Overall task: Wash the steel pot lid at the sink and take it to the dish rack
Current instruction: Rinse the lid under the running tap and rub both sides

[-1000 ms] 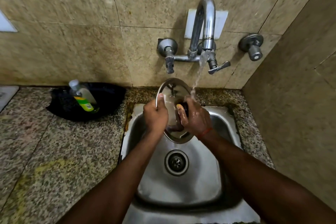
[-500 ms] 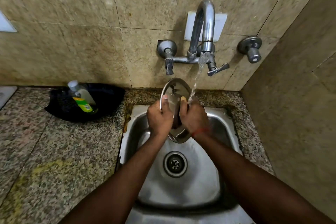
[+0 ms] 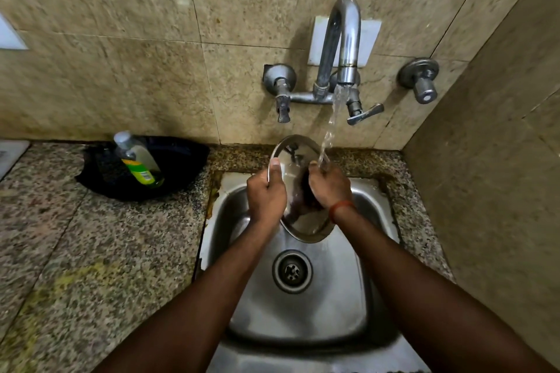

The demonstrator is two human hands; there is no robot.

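Centre frame, over the sink (image 3: pixel 303 312): L hand (image 3: pixel 266 195) grips left rim of steel pot lid (image 3: pixel 306 224), held on edge & tilted; R hand (image 3: pixel 328 188) covers its right side, fingers hidden. Tap (image 3: pixel 345 36), upper centre-right, runs water onto lid's top by R thumb. Mid-left: soap bottle (image 3: pixel 139 160) leaning in black pan (image 3: pixel 181 160).

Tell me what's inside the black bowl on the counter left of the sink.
A clear bottle with a green label lies tilted in the black bowl, cap toward the wall. The bowl's floor under the bottle is covered, and its interior is too dark to show more.
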